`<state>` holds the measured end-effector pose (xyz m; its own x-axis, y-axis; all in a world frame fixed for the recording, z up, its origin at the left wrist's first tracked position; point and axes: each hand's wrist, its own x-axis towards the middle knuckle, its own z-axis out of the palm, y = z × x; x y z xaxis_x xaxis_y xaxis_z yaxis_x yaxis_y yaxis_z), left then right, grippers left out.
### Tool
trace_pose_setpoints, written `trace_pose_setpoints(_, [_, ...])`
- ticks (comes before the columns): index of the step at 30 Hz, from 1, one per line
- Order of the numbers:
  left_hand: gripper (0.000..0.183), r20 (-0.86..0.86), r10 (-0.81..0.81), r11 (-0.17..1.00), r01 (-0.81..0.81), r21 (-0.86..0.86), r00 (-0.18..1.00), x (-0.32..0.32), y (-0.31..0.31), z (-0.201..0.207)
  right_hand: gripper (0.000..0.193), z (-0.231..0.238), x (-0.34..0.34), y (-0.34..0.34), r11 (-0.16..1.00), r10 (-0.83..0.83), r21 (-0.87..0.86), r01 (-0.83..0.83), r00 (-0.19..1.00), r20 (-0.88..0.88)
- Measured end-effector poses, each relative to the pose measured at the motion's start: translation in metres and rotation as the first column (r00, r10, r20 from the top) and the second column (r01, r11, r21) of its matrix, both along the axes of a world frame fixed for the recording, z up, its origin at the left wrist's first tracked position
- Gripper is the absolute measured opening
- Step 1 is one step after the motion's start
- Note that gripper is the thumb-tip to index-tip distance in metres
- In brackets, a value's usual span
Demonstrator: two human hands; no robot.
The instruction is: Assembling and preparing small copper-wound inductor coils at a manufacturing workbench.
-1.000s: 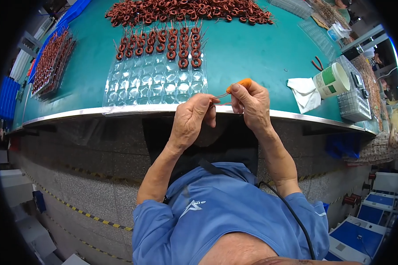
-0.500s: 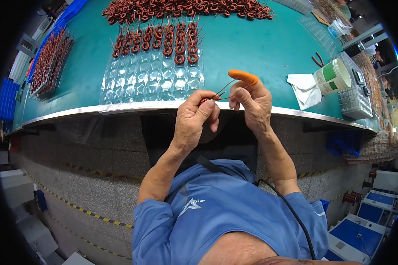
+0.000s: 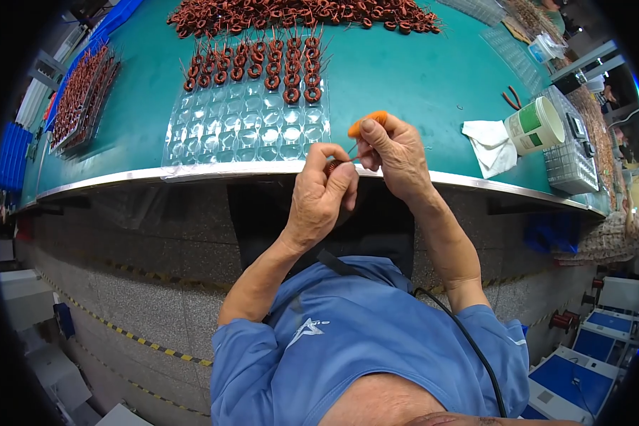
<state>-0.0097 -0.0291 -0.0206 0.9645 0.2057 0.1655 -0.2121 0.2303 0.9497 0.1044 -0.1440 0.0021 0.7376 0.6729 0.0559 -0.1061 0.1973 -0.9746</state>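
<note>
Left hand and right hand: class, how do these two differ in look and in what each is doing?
The left hand grips a wound copper-coloured ring, while the right hand has its fingers at the ring's wire leads. The right hand wears an orange finger cover; the left hand shows none. Both are raised near the table's front edge, fingers bent.

Both bare forearms [image 3: 257, 273] are stretched forward from the body and angled inward, with the two hands held close together, nearly meeting. The left hand [image 3: 319, 190] is curled, its thumb pressed toward an arched index finger. The right hand [image 3: 396, 155], placed slightly farther forward, is closed in a pinch, its thumb set against an index finger sheathed in an orange cover [image 3: 356, 129].
</note>
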Motion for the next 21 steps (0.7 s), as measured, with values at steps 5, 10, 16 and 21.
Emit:
trace_pose_setpoints(5, [0.014, 0.060, 0.160, 0.973, -0.167, 0.161, 0.985, 0.000, 0.009, -0.005, 0.030, 0.000, -0.005, -0.010, 0.915, -0.380, -0.017, 0.402, 0.877, 0.295])
trace_pose_setpoints(10, [0.020, 0.113, 0.219, 0.804, -0.245, 0.541, 0.969, -0.001, 0.020, 0.005, 0.028, 0.001, -0.027, -0.008, 0.968, -0.114, -0.204, 0.145, 0.981, 0.157])
trace_pose_setpoints(16, [0.028, 0.094, -0.130, 0.717, 0.028, 0.696, 0.987, -0.006, 0.047, 0.028, 0.026, 0.007, -0.017, -0.013, 0.992, 0.056, -0.112, -0.067, 0.993, -0.099])
trace_pose_setpoints(21, [0.032, 0.067, -0.233, 0.577, 0.082, 0.813, 0.970, -0.006, 0.054, 0.046, 0.023, 0.012, -0.016, -0.014, 0.985, 0.090, -0.147, -0.095, 0.995, -0.040])
